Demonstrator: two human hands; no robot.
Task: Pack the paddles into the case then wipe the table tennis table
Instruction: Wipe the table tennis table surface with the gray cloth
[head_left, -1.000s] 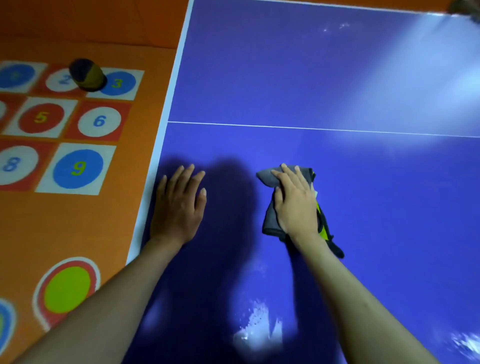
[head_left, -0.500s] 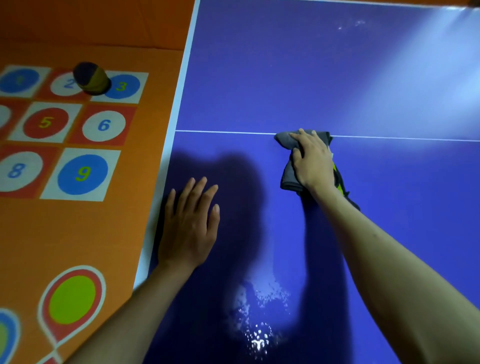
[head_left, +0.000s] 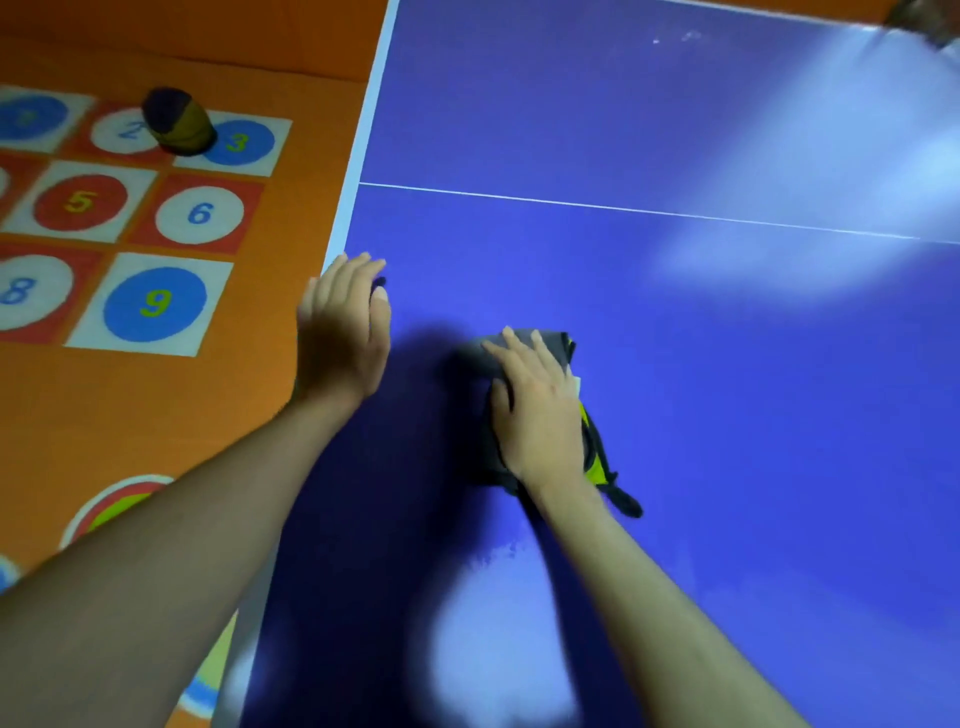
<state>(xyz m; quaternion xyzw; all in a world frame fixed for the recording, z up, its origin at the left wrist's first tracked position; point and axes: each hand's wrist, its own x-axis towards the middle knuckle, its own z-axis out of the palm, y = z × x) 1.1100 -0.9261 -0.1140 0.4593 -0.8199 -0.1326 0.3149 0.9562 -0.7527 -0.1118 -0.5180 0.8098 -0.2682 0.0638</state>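
The big blue table (head_left: 675, 364) fills most of the view, with a thin white line running across it from left to right and a white stripe along its left edge. Bright light shines on its far right part and on a patch close to the person. Left of the table is an orange floor mat (head_left: 156, 415) with numbers in round spots, and a small dark and yellow thing (head_left: 176, 122) sits on it between the 2 and the 3. A gray cloth (head_left: 524, 345) with some yellow and black on it lies bunched on the table, its long side pointing away from the person. The right hand (head_left: 537, 410) lies flat on the cloth, fingers straight and pointing forward. The left hand (head_left: 343, 327) is blurry at the table's left edge, fingers out, holding nothing.
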